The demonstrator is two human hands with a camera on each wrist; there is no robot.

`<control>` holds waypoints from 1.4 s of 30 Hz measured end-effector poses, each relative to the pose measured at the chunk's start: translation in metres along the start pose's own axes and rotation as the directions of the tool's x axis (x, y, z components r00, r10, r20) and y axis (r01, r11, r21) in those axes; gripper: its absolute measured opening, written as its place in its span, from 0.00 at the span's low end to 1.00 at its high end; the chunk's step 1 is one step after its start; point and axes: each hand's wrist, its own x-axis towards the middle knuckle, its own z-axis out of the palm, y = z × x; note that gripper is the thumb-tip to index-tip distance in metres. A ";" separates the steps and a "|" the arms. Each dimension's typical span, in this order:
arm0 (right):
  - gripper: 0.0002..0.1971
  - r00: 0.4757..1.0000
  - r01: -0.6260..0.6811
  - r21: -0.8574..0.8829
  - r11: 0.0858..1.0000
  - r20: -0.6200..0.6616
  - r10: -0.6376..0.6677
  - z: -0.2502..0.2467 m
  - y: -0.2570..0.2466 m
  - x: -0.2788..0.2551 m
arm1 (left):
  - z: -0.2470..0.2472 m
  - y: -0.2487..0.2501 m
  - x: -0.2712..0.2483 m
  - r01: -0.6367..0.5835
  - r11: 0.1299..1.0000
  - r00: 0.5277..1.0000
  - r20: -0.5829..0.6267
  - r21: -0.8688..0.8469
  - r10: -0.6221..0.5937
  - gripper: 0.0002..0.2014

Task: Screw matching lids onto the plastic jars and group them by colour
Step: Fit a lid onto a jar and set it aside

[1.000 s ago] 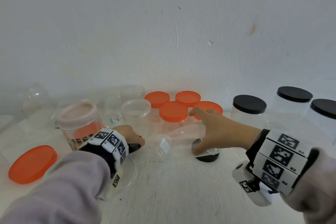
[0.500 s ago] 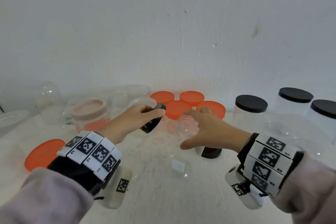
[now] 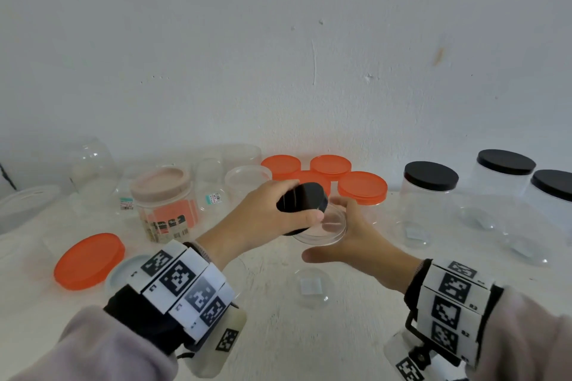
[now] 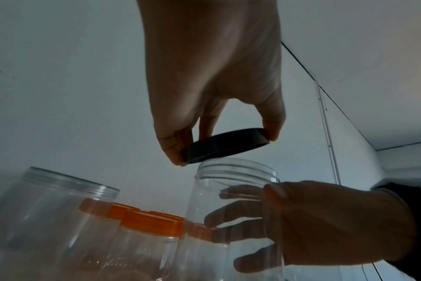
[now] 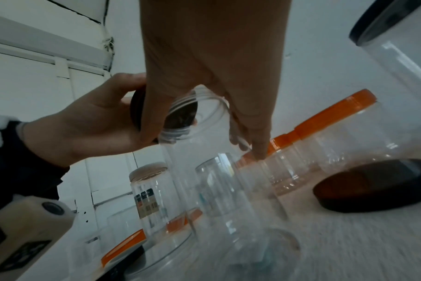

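Note:
A clear plastic jar [image 3: 322, 227] stands upright mid-table with its mouth open. My right hand [image 3: 349, 235] grips its upper wall from the right, fingers curled round the far side. My left hand [image 3: 278, 210] pinches a black lid [image 3: 301, 199] by the rim and holds it tilted just above the left edge of the jar's mouth. In the left wrist view the black lid [image 4: 225, 145] hovers slightly above the threaded neck of the jar [image 4: 233, 171]. In the right wrist view the lid [image 5: 180, 116] shows through the jar's neck [image 5: 199, 117].
Several orange-lidded jars [image 3: 362, 187] stand behind the hands and three black-lidded jars [image 3: 430, 176] at the right. A loose orange lid [image 3: 89, 260], a pink-lidded jar [image 3: 161, 185] and open clear jars [image 3: 244, 179] are at the left. Another black lid [image 5: 375, 184] lies on the table.
My left hand lifted the black lid from the table at the left and carried it over the jar's mouth. My right hand raised the jar from lying on its side to upright.

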 end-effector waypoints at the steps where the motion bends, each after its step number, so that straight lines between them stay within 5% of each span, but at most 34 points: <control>1: 0.46 1.000 0.000 0.015 1.000 0.018 0.000 0.000 0.001 -0.001 | 0.002 0.001 0.000 0.001 1.000 1.000 0.003 0.022 -0.001 0.24; 6: 0.49 0.993 -0.035 -0.005 0.999 0.115 0.035 -0.002 0.007 -0.005 | 0.011 0.001 0.005 -0.014 0.994 1.000 0.015 0.108 0.012 0.37; 11: 0.50 0.988 -0.035 -0.013 0.999 0.150 0.037 -0.004 0.007 -0.005 | 0.018 0.004 0.010 -0.066 0.980 0.998 0.018 0.186 0.064 0.23; 18: 0.49 0.988 -0.035 -0.022 0.999 0.149 0.038 -0.004 0.007 -0.005 | 0.025 0.004 0.012 -0.068 0.953 0.998 0.035 0.294 0.060 0.25; 22: 0.51 0.975 -0.042 -0.116 0.992 0.213 0.066 -0.017 0.001 -0.008 | 0.024 -0.007 0.007 0.035 0.980 0.997 0.063 0.197 -0.048 0.50; 27: 0.55 0.960 0.042 -0.277 0.960 0.278 0.039 -0.051 -0.037 -0.005 | 0.019 -0.034 -0.004 0.161 0.981 0.979 0.140 -0.104 -0.146 0.50; 30: 0.50 0.936 0.154 -0.428 0.891 0.351 0.007 -0.050 -0.060 0.006 | 0.029 -0.042 -0.012 0.180 0.963 0.969 0.203 -0.201 -0.139 0.44; 36: 0.46 0.914 0.320 -0.781 0.536 0.404 0.044 -0.027 -0.087 0.025 | 0.046 -0.049 -0.008 0.193 0.941 0.970 0.201 -0.279 -0.140 0.46; 42: 0.42 0.902 0.339 -0.819 0.464 0.422 0.086 -0.021 -0.098 0.029 | 0.050 -0.053 -0.008 0.191 0.937 0.975 0.164 -0.293 -0.148 0.45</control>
